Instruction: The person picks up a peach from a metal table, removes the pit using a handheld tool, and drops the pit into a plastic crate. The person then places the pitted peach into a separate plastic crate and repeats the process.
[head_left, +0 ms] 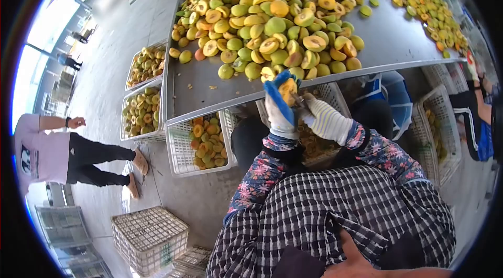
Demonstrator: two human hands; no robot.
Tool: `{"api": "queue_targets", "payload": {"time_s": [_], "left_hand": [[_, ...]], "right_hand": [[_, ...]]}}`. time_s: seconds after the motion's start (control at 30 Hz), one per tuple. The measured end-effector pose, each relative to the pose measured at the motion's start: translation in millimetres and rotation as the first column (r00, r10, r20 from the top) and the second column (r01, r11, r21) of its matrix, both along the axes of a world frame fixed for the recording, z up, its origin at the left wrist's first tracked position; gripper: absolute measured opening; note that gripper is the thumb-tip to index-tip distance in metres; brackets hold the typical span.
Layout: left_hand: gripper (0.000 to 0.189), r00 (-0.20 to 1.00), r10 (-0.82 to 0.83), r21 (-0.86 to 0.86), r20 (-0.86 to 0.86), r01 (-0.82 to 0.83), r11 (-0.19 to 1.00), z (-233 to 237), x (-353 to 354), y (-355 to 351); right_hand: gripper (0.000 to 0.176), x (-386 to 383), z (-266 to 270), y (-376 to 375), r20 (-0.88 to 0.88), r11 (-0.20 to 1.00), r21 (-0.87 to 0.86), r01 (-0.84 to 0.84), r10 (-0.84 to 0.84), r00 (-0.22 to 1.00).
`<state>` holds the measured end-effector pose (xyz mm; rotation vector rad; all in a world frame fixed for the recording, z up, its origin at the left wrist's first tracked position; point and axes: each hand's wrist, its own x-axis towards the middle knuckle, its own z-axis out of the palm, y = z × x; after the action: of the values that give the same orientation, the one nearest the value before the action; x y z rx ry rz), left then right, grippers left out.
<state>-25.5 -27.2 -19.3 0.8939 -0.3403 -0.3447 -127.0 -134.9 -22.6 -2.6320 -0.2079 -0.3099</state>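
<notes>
My left hand (pixel 280 105), in a white glove with blue-coated fingers, is closed around a yellow peach half (pixel 288 92) at the table's front edge. My right hand (pixel 329 121), in a striped white glove, is closed close beside it, its fingertips at the fruit. A thin dark thing shows between those fingertips and the peach, but I cannot tell what it is. Beyond my hands, a big heap of halved yellow-green peaches (pixel 272 21) lies on the metal table (pixel 201 87). Below them a white crate (pixel 335 101) holds peelings or fruit pieces, partly hidden by my hands.
Crates of peaches (pixel 204 144) stand left of my knees, with more (pixel 141 110) along the table's left side. A white crate (pixel 443 136) and another person's arm (pixel 478 100) are at right. A person (pixel 57 147) stands left. A bare hand (pixel 352 259) reaches over the checked apron.
</notes>
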Motion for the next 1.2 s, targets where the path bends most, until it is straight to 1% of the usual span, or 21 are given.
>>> {"api": "queue_targets", "payload": {"time_s": [0.03,0.07,0.1,0.2,0.3,0.37,0.4,0.5,0.6,0.7,0.73,0.83,0.87,0.9,0.93,1.0,1.03,1.07,1.1,1.13,1.2], "left_hand": [[0.064,0.973,-0.049,-0.075,-0.226,0.033,0.997,11.8,0.4,3.2],[0.063,0.933,-0.151,-0.137,-0.327,0.111,0.984,13.7,3.7,8.8],[0.062,0.872,-0.252,-0.202,-0.420,0.180,0.963,14.3,6.5,13.3],[0.062,0.827,-0.297,-0.070,-0.477,0.301,0.951,10.4,14.2,13.0],[0.058,0.805,-0.344,-0.044,-0.484,0.370,0.928,5.8,17.9,11.0],[0.057,0.829,-0.316,-0.034,-0.462,0.339,0.940,8.8,12.3,11.4],[0.056,0.847,-0.232,-0.018,-0.479,0.255,0.967,12.9,8.3,11.0],[0.055,0.851,-0.233,-0.048,-0.472,0.239,0.970,18.6,7.8,8.8],[0.054,0.790,-0.337,-0.029,-0.512,0.376,0.926,25.4,13.6,11.6],[0.054,0.791,-0.340,-0.008,-0.508,0.391,0.920,26.6,13.2,11.3],[0.054,0.799,-0.331,-0.002,-0.502,0.381,0.924,25.9,11.9,10.7],[0.052,0.831,-0.432,-0.083,-0.352,0.432,0.898,7.5,12.1,6.4],[0.043,0.840,-0.424,-0.007,-0.339,0.448,0.894,-16.4,20.5,5.9],[0.034,0.908,-0.281,0.074,-0.310,0.317,0.945,-0.4,8.2,4.5],[0.031,0.927,-0.337,0.049,-0.166,0.349,0.936,-29.9,15.7,-1.1],[0.035,0.977,-0.208,0.263,0.047,0.189,0.946,-61.3,18.2,-9.4],[0.037,0.931,-0.280,0.129,-0.233,0.315,0.940,-76.4,18.3,-22.4],[0.039,0.892,-0.305,0.056,-0.333,0.341,0.938,-62.5,15.2,-20.7],[0.036,0.847,-0.386,0.087,-0.366,0.444,0.892,-70.2,21.7,-19.7],[0.035,0.914,-0.335,0.166,-0.230,0.376,0.912,-69.9,19.1,-18.7],[0.034,0.934,-0.320,0.172,-0.161,0.346,0.922,-60.6,17.5,-13.4]], "right_hand": [[0.029,-2.5,33.7,12.2,-0.157,0.978,0.190,0.085,-0.055,0.986],[0.029,-4.1,51.5,17.3,-0.312,0.914,0.358,0.189,-0.074,0.947],[0.026,-3.6,43.7,14.5,-0.319,0.929,0.327,0.174,-0.065,0.946],[0.025,-7.6,26.7,6.7,-0.293,0.969,0.217,0.119,-0.051,0.955],[0.033,-5.6,-18.9,5.6,-0.130,0.914,0.403,0.045,0.008,0.991],[0.034,-9.8,38.0,15.4,-0.506,0.576,0.743,0.340,0.152,0.849],[0.034,-9.9,59.9,19.1,-0.614,0.353,0.782,0.514,0.295,0.732],[0.036,-9.5,63.8,19.9,-0.561,0.311,0.824,0.474,0.328,0.760],[0.036,-9.1,58.2,13.1,-0.615,0.204,0.782,0.589,0.408,0.675],[0.037,-11.4,55.5,8.2,-0.435,-0.139,0.769,0.624,0.601,0.671],[0.039,-11.8,51.0,7.4,-0.411,-0.192,0.746,0.637,0.621,0.667],[0.039,-14.0,52.4,14.3,-0.647,0.297,0.763,0.574,0.348,0.679],[0.040,-14.9,64.4,18.1,-0.652,0.446,0.731,0.516,0.234,0.721],[0.039,-14.5,47.4,21.0,-0.606,0.271,0.794,0.545,0.278,0.745],[0.038,-15.3,39.3,16.0,-0.625,0.318,0.776,0.544,0.275,0.731],[0.032,-15.2,37.7,11.0,-0.705,0.430,0.694,0.578,0.240,0.667],[0.029,-18.7,34.5,11.4,-0.720,0.450,0.669,0.591,0.199,0.664],[0.025,-21.5,51.7,18.1,-0.703,0.458,0.683,0.569,0.201,0.682],[0.026,-22.5,48.3,16.9,-0.710,0.386,0.696,0.606,0.243,0.661],[0.027,-24.3,40.5,11.6,-0.713,0.305,0.701,0.645,0.288,0.639],[0.026,-20.1,35.4,6.2,-0.707,0.156,0.685,0.712,0.381,0.596]]}}
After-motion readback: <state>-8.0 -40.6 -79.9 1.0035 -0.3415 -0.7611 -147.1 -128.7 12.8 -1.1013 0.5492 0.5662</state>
